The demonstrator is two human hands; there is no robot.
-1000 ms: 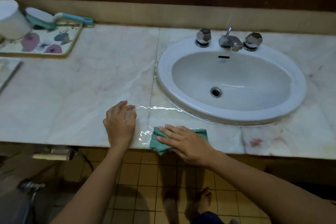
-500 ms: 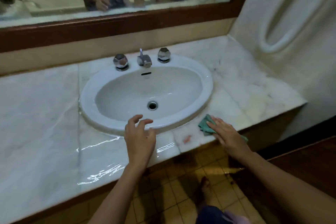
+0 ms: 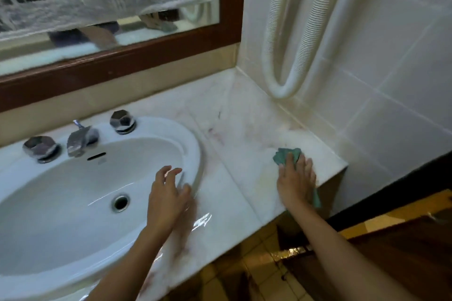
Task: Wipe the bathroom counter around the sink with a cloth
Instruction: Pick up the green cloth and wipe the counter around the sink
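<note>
Right grip flat on counter, cloth pressed beneath it

Glossy white ceramic sink, shiny metal taps, wet polished marble surface, soft teal cloth.

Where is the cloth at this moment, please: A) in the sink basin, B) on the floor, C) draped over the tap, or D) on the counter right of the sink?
D: the right hand presses the cloth flat on the counter, between the sink and the wall.
</note>
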